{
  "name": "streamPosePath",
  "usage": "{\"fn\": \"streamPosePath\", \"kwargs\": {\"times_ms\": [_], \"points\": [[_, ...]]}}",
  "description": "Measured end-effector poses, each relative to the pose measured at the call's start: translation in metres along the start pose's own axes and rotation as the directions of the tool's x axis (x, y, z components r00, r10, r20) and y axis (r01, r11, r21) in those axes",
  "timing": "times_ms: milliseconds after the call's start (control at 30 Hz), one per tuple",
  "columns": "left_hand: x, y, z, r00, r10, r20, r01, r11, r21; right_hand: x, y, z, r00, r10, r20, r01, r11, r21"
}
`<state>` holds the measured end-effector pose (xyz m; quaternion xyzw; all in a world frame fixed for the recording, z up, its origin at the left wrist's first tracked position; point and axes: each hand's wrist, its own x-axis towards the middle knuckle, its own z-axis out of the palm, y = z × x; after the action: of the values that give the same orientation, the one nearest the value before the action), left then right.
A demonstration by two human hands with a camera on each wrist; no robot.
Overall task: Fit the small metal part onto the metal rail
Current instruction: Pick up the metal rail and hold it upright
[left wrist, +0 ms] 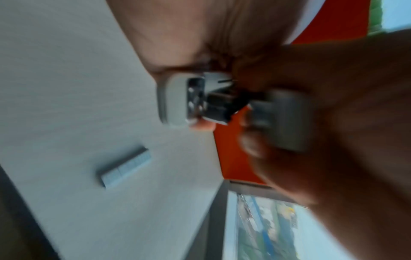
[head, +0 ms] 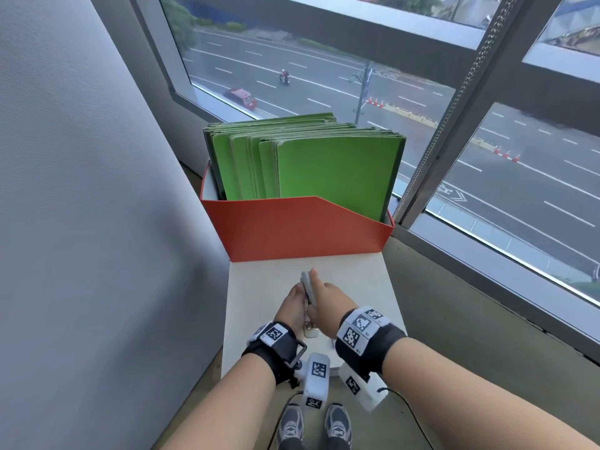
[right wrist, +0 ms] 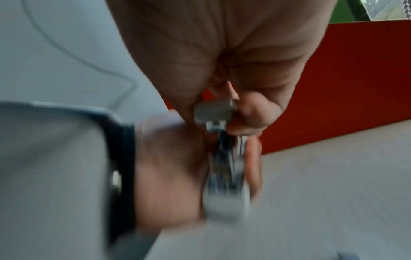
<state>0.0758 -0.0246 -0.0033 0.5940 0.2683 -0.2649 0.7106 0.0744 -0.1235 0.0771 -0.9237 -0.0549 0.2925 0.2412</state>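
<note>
Both hands hold a grey stapler [head: 307, 285] above the small white table [head: 357, 287]. My left hand [head: 293, 307] grips its lower half, where the metal rail [left wrist: 195, 98] lies exposed. Fingers of my right hand [head: 327, 298] curl round the grey top cover [right wrist: 213, 110] and hold it swung away from the rail. The stapler stands open in the left wrist view, base [left wrist: 171, 100] to the left and cover [left wrist: 282, 121] to the right. A strip of staples [left wrist: 124, 168] lies loose on the table, apart from both hands. Both wrist views are blurred.
A red box [head: 298, 232] of green folders [head: 334, 167] stands at the table's far end, against the window. A small pale object [head: 311, 332] lies on the table beneath my wrists. The table is narrow, with floor on both sides and a wall to the left.
</note>
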Motion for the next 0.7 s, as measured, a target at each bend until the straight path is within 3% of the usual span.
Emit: {"fn": "streamPosePath", "kwargs": {"times_ms": [67, 133, 267, 500, 700], "points": [[-0.001, -0.002, -0.002, 0.999, 0.046, -0.006, -0.045, 0.995, 0.09, 0.001, 0.0, -0.016, 0.999, 0.005, 0.049, -0.003, 0.999, -0.044], [-0.006, -0.001, 0.0, 0.999, 0.05, 0.006, -0.05, 0.997, 0.062, 0.001, 0.0, -0.03, 0.998, 0.003, 0.065, 0.001, 0.998, -0.06], [-0.012, -0.002, 0.003, 0.999, 0.029, 0.028, -0.03, 0.999, 0.043, 0.011, -0.005, -0.053, 0.999, 0.047, -0.023, -0.048, 0.997, -0.067], [-0.016, -0.003, -0.001, 0.996, 0.001, 0.093, 0.001, 1.0, -0.027, 0.04, -0.006, -0.088, 0.987, 0.069, -0.144, -0.039, 0.979, 0.198], [-0.024, -0.014, -0.003, 0.995, 0.009, 0.104, -0.004, 0.999, -0.047, 0.071, 0.006, -0.073, 0.976, 0.154, -0.151, -0.104, 0.949, 0.297]]}}
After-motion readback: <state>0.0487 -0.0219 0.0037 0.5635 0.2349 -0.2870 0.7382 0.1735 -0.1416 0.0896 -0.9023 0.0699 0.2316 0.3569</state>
